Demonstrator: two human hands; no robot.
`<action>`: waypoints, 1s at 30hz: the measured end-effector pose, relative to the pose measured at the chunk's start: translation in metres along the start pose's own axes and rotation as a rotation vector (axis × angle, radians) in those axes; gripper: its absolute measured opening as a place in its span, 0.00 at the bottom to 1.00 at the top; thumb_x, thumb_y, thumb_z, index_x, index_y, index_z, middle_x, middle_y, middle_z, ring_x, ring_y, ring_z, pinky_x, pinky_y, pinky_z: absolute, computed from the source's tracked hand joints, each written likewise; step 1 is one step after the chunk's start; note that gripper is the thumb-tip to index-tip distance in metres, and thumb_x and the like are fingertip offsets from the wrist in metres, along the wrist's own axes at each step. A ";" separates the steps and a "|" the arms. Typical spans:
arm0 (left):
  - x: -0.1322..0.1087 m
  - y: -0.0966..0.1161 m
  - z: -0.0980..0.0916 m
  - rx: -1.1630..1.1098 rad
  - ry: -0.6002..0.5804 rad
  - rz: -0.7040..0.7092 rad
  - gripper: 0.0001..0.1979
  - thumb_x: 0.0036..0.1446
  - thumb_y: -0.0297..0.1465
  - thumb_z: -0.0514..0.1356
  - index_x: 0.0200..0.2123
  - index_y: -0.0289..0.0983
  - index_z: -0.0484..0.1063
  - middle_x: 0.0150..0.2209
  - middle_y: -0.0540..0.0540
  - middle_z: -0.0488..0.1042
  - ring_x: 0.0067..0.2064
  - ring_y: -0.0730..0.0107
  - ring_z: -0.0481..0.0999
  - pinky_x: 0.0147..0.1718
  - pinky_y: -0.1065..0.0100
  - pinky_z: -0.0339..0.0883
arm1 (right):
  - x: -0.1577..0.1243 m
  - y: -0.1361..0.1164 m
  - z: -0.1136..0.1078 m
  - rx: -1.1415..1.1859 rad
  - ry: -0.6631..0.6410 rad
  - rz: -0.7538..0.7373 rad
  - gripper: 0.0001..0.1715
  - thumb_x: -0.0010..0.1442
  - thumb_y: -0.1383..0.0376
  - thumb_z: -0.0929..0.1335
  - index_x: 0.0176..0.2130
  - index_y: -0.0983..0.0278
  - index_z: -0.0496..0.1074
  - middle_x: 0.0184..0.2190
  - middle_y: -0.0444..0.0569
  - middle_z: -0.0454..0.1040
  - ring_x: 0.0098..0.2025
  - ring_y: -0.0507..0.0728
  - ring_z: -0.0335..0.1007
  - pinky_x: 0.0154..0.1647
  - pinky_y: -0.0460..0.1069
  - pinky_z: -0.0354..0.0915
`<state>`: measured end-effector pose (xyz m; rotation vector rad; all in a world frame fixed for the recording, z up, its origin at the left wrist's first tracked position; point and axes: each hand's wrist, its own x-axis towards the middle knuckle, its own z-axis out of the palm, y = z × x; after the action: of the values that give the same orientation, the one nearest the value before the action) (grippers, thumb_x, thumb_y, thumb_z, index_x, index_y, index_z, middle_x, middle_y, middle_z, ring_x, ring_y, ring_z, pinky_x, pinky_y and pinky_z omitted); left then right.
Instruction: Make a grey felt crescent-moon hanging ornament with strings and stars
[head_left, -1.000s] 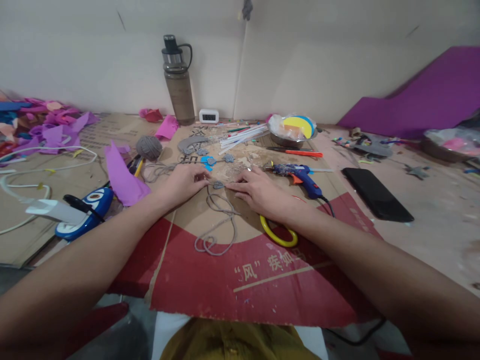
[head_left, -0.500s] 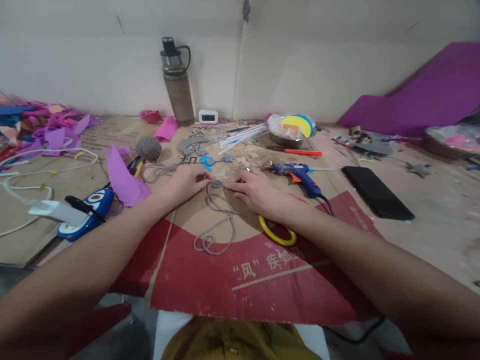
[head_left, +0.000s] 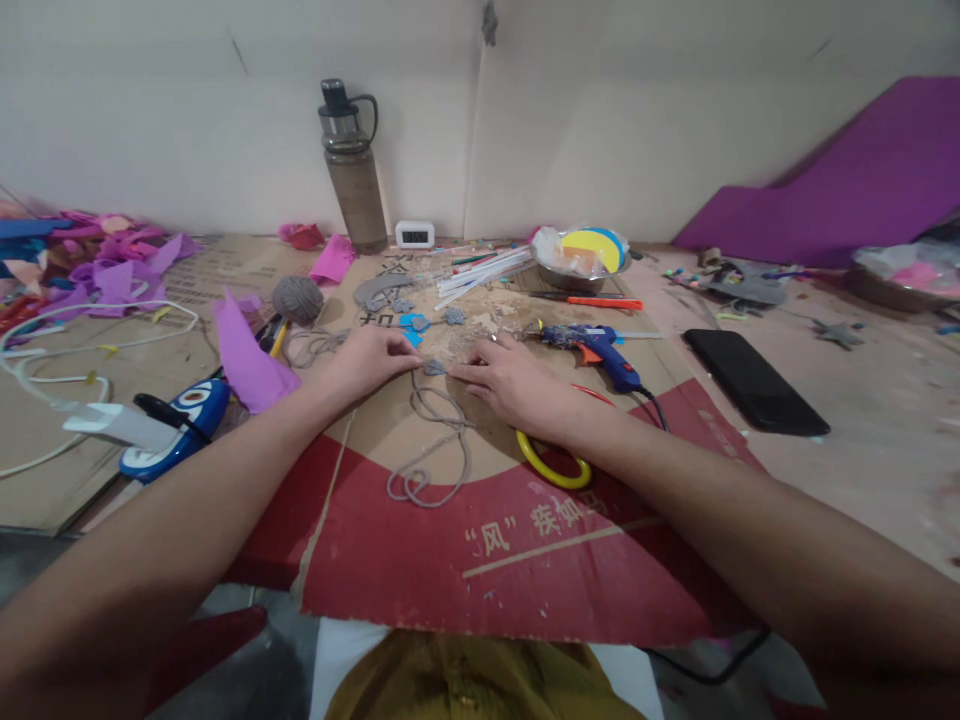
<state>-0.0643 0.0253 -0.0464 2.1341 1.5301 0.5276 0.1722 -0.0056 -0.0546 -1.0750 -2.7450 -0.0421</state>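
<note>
A small grey piece, looking like felt or yarn, lies on the cardboard between my two hands. My left hand pinches its left end with thumb and fingertips. At its right end are the closed fingertips of my right hand, the other fingers loosely bent. Loops of grey yarn run from the piece toward me over the cardboard. Partly under my right wrist is a pair of scissors with a yellow handle. Just beyond are small grey shapes and a blue scrap.
A blue glue gun and a black phone lie to the right. Behind stand a metal bowl, white sticks, a clock and a bottle. On the left are a yarn ball, purple felt and a power strip.
The view has shifted very slightly. Both hands stay at the small grey piece, with hardly any visible movement of the fingers.
</note>
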 end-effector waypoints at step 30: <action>0.010 0.019 -0.001 -0.031 -0.016 -0.293 0.10 0.39 0.34 0.66 0.18 0.38 0.67 0.16 0.53 0.63 0.22 0.74 0.61 0.22 0.69 0.50 | 0.001 -0.004 -0.003 -0.088 -0.004 -0.038 0.19 0.66 0.64 0.58 0.50 0.61 0.72 0.42 0.56 0.69 0.43 0.60 0.58 0.45 0.55 0.56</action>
<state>-0.0468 0.0292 -0.0347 1.8420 1.7734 0.4271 0.1696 -0.0079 -0.0513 -1.0459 -2.7902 -0.1685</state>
